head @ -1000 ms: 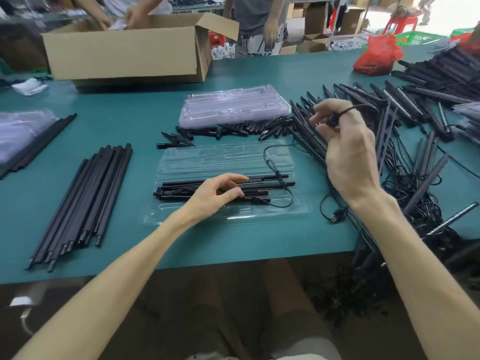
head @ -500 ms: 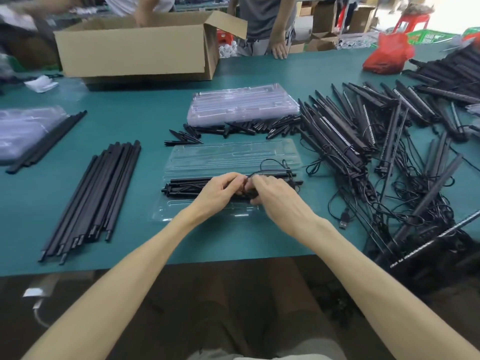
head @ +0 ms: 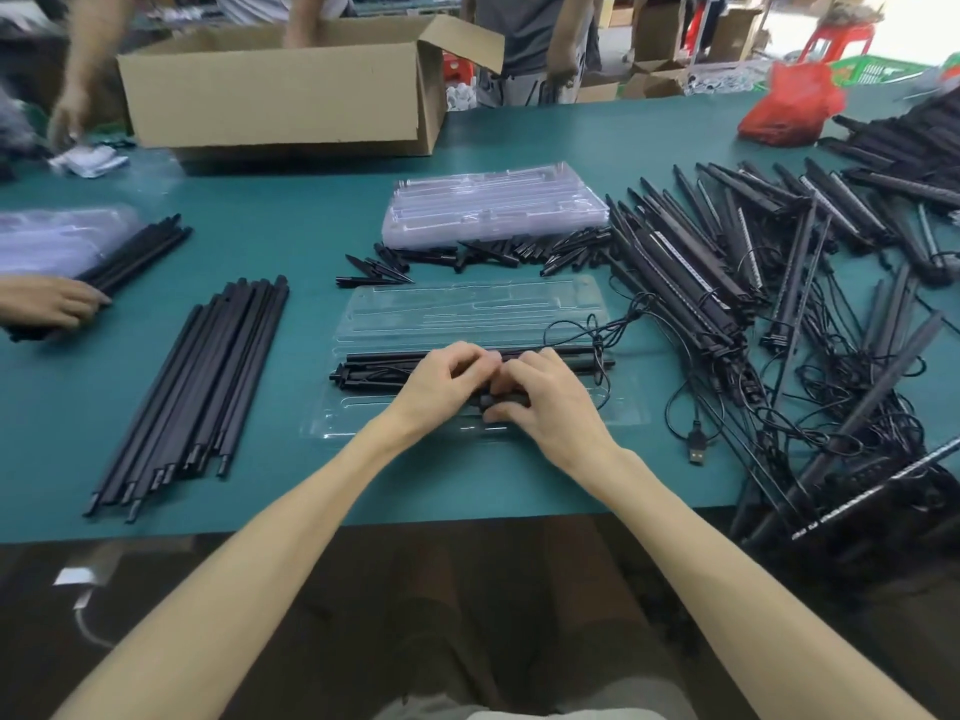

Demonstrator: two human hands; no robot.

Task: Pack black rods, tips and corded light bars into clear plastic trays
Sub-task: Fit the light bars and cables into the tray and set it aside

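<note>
Inside the clear tray [head: 358,309]: black bundle [head: 379,375] of rods and light bar, long axis left to right, directly under both hands. Left hand [head: 441,381] curled over its middle; right hand [head: 553,407] touching the left, fingers curled round a small black piece [head: 501,402], mostly hidden, impossible to identify. Cord [head: 597,349] loose at the right end, probably next to tuck in.

Light bar [head: 384,359] partly under left hand [head: 441,387]
</note>
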